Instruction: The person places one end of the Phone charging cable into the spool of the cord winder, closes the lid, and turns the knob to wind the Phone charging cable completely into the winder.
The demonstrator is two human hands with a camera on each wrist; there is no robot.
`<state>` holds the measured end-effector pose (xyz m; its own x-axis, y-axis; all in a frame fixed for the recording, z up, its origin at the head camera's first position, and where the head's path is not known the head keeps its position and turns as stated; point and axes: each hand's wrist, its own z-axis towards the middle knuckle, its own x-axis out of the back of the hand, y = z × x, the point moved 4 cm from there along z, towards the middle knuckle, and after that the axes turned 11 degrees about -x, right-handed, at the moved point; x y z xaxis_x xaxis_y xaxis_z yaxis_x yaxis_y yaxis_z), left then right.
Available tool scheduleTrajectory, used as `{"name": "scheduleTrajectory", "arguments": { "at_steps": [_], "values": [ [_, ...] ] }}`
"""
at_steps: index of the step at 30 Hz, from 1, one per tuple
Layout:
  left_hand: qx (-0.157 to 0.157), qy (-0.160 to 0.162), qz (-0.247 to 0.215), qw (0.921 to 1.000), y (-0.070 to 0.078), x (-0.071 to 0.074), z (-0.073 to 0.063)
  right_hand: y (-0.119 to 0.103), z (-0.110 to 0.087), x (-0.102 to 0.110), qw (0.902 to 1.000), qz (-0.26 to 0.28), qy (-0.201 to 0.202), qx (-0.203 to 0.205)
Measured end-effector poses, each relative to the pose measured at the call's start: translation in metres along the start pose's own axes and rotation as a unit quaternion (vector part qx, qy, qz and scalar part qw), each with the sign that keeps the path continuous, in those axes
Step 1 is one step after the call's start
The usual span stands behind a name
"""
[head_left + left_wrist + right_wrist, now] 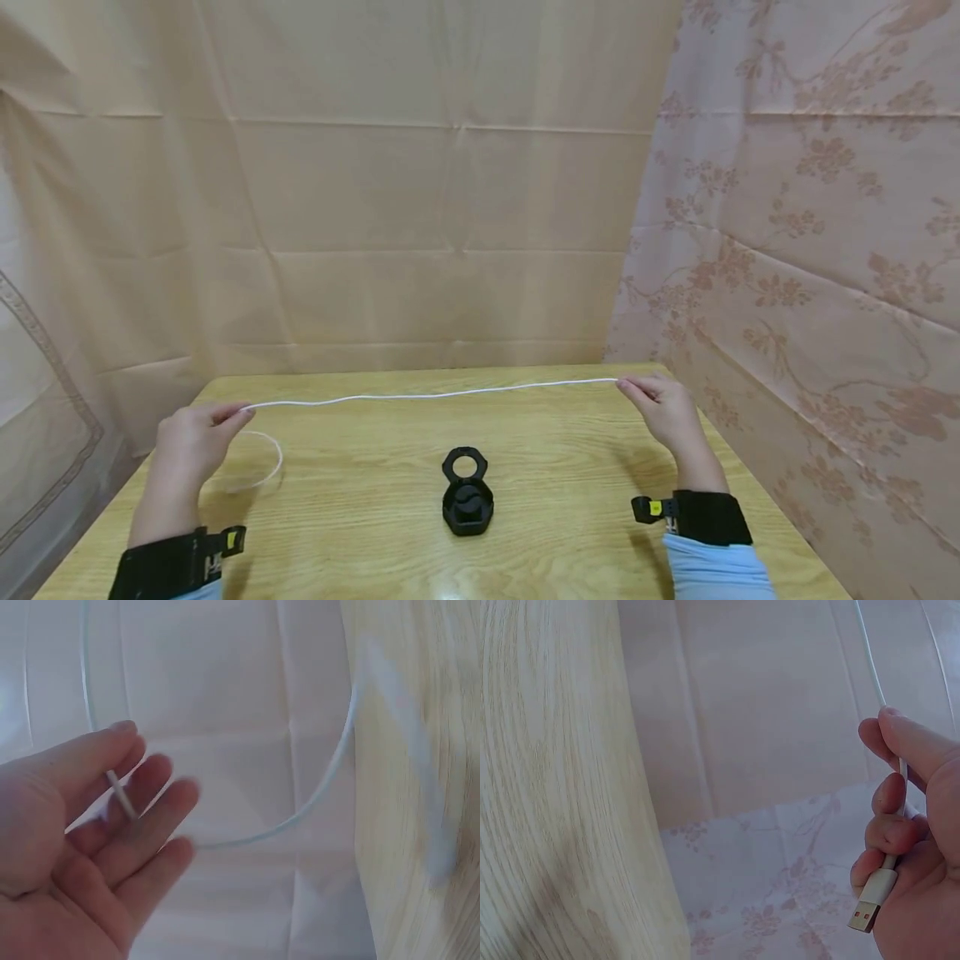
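1. White cable (431, 396): it runs nearly straight, with a slight sag, between the person's two hands, raised above the table; a slack loop hangs beside the left hand.
2. Behind everything spreads a creased cream cloth (420, 183), filling most of the head view.
3. A pink floral cloth (810, 250) covers the right side, past the table's edge.
4. A paler cloth (30, 417) with a patterned border hangs at the far left.
5. The wooden table (360, 500) lies beneath the hands, its light grain visible around them.
6. The left hand (197, 437) pinches the cable between thumb and forefinger, the other fingers loosely bent. Those fingers partly hide the cable in the left wrist view, where a further stretch shows as a white blur against the wood.
7. The right hand (666, 408) also pinches the cable with thumb and forefinger, its remaining fingers curled about the length below.
8. A black wristband (711, 517) sits above a light blue sleeve (716, 567) on the right arm.
9. A black object (468, 510), a many-sided body with a ring adjoining its far side, rests on the table between the hands, nearer the person than the taut cable.
10. A USB plug (876, 896) protrudes below the right hand's curled fingers.
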<state>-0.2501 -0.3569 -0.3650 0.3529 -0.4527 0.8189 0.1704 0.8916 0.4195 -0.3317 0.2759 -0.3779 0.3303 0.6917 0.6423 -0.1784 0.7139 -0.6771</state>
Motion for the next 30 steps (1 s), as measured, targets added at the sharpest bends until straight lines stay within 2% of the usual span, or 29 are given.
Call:
{"name": "scheduleTrajectory", "arguments": {
  "at_steps": [2, 6, 7, 9, 13, 16, 19, 24, 30],
  "values": [
    [-0.023, 0.039, 0.029, 0.9986, 0.003, 0.003, 0.000, 0.001, 0.001, 0.001, 1.0000, -0.001, 0.001, 0.001],
    [-0.044, 0.104, 0.061, 0.9917, 0.006, 0.006, -0.001, 0.001, 0.001, 0.001, 1.0000, 0.001, 0.001, -0.001],
    [-0.049, 0.118, 0.065, 0.9897, 0.006, 0.007, -0.001, 0.001, 0.001, 0.001, 1.0000, 0.002, 0.000, -0.003],
    [-0.051, 0.121, 0.063, 0.9893, 0.006, 0.006, -0.002, 0.001, 0.001, 0.002, 1.0000, 0.004, -0.001, -0.008],
    [-0.033, 0.071, 0.063, 0.9950, 0.001, 0.003, -0.001, -0.001, 0.001, -0.003, 0.9999, 0.016, 0.003, -0.005],
    [0.002, 0.000, 0.059, 0.9983, -0.003, 0.001, 0.001, -0.004, 0.000, -0.008, 0.9996, 0.028, -0.002, -0.003],
    [0.002, -0.044, 0.044, 0.9980, -0.004, -0.003, 0.002, -0.008, -0.001, -0.015, 0.9992, 0.037, -0.015, -0.004],
    [-0.005, -0.078, 0.019, 0.9968, -0.012, -0.011, 0.002, -0.021, -0.003, -0.035, 0.9974, 0.056, -0.041, 0.019],
    [0.039, -0.135, 0.008, 0.9900, -0.029, -0.022, 0.001, -0.046, -0.013, -0.063, 0.9904, 0.076, -0.102, 0.055]
  ]
}}
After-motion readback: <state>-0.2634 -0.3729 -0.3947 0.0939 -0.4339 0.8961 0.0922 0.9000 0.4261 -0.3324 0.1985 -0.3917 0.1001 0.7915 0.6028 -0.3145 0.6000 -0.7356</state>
